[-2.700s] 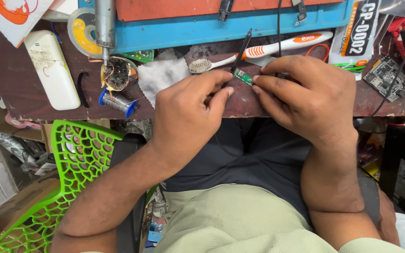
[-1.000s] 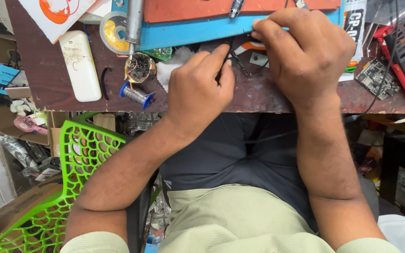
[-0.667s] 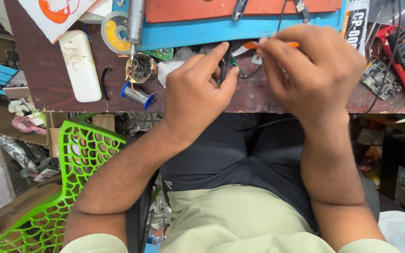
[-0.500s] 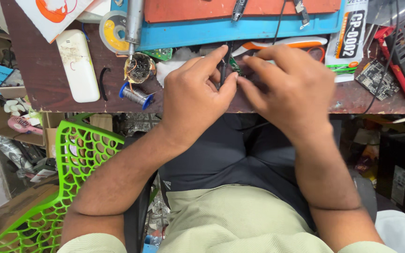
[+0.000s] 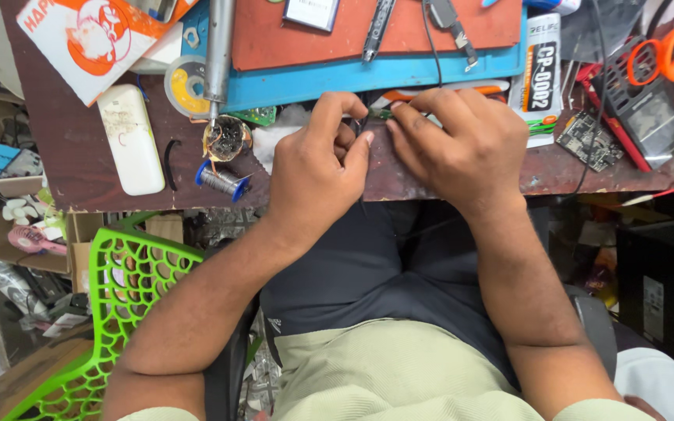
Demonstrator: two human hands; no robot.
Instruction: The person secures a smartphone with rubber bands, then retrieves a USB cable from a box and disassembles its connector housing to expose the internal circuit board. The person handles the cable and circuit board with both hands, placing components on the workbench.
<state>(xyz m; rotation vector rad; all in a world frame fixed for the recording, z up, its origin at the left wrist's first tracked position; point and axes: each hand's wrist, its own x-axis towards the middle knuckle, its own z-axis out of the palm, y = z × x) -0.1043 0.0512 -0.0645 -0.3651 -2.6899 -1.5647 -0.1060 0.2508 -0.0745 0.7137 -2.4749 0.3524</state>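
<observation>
Fingertips of the left hand (image 5: 313,168) and right hand (image 5: 458,148) pinch a tiny green circuit board (image 5: 378,114) at the dark wooden bench edge (image 5: 103,175); best kept braced low, with light, steady grip.

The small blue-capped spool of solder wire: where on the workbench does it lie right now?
In the head view, the small blue-capped spool of solder wire lies near the bench's front edge, left of the left hand, just below the round brass-wool tip cleaner.
</observation>
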